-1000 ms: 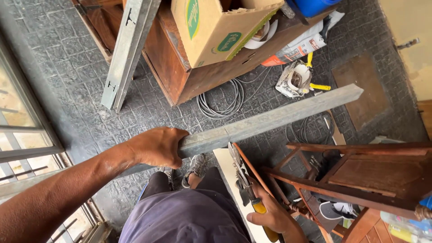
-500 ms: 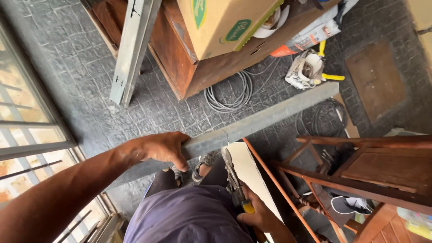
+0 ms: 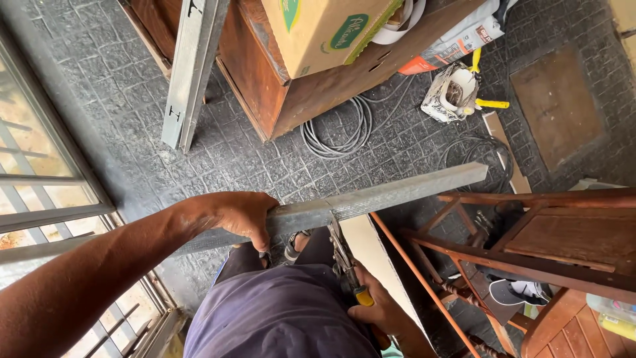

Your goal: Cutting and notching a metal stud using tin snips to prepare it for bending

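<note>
Left hand [image 3: 232,215] fingers clamped on a long grey metal channel [image 3: 391,195], dull and galvanised, pointing toward two o'clock; right hand [image 3: 377,308] grips yellow-handled snips [image 3: 346,265] biting its lower edge.

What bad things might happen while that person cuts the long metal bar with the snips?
The left hand grips the metal bar close to the snips, so a slip might nick a finger. The bar's far end hangs over the floor unsupported, so it may sag or drop once cut. Coiled cables lie on the floor near the person's feet and might trip them.
</note>
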